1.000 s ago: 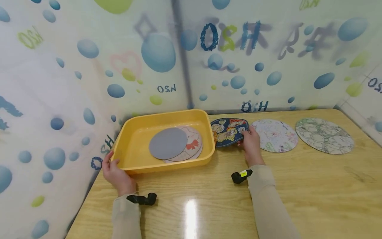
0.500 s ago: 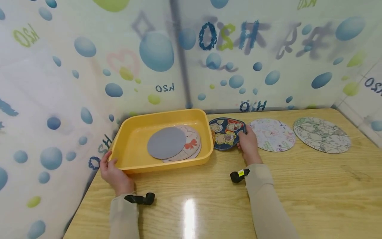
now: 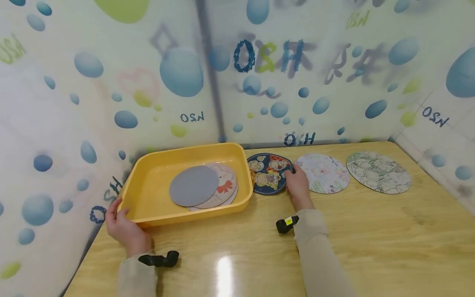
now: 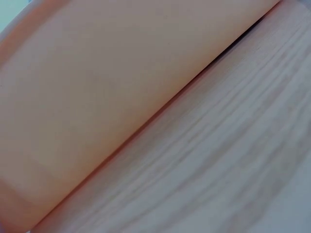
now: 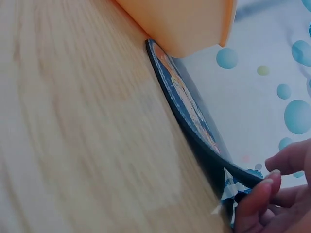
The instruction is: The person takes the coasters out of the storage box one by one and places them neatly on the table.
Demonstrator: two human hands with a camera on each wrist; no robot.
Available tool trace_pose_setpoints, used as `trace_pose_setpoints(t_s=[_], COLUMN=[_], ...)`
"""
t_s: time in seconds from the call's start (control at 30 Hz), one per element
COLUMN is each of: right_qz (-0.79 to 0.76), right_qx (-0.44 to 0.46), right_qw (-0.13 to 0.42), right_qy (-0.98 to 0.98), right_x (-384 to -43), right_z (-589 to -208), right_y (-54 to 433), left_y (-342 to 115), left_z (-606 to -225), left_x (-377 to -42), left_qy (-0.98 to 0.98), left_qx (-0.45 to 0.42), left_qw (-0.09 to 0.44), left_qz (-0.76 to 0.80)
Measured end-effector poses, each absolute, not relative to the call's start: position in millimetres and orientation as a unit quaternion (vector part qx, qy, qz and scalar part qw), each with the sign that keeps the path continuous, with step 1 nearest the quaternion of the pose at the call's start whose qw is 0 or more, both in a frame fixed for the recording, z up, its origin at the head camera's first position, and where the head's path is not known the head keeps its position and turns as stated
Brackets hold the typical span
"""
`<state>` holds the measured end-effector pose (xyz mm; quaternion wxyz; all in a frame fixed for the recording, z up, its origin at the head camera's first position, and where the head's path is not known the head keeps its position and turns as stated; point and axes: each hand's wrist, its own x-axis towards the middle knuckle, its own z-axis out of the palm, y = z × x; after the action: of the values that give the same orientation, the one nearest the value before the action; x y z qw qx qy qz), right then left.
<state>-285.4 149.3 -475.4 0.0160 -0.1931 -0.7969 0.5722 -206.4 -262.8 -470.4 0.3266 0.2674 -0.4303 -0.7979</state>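
A yellow tray [image 3: 148, 185] stands at the left of the table, with a grey disc [image 3: 194, 185] lying over round pads, one printed with a red bow [image 3: 225, 186]. My left hand [image 3: 126, 229] grips the tray's front left corner, thumb near the rim. In the left wrist view the tray's outer wall [image 4: 97, 97] fills the upper left, and the hand is out of sight. My right hand [image 3: 298, 183] pinches the right edge of a dark blue round mouse pad [image 3: 268, 175] with cartoon bears. That edge bends up from the table in the right wrist view; the far end lies beside the tray.
To the right lie a white round pad with pastel drawings [image 3: 323, 173] and a larger green-and-white patterned one [image 3: 378, 172]. A wall sheet [image 3: 222, 103] with blue and green spots rises behind the wooden table [image 3: 259, 255] and along its left side.
My right hand has lowered the mouse pad's lifted edge, so its printed face lies flatter beside the tray. The left hand keeps its grip. The head view has shifted.
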Motion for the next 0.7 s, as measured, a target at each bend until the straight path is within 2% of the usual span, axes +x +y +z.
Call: trace_pose_setpoints(t_s=[0.17,0.7], right_qz=[0.582,0.614], right_qx=[-0.189,-0.232], right_qw=[0.012,0.036], right_qy=[-0.790,-0.754], right_x=[-283.8,-281.8], right_z=[-479.5,-476.2], right_y=[145.8,151.9], left_y=[-267.6,-264.9], left_z=[-473.7,-474.5], left_x=[-203.4,-206.6], left_qy=[-0.421,-0.420], left_qx=[0.263,0.264], left_qw=[0.340,0.325], left_qz=[-0.799,-0.805])
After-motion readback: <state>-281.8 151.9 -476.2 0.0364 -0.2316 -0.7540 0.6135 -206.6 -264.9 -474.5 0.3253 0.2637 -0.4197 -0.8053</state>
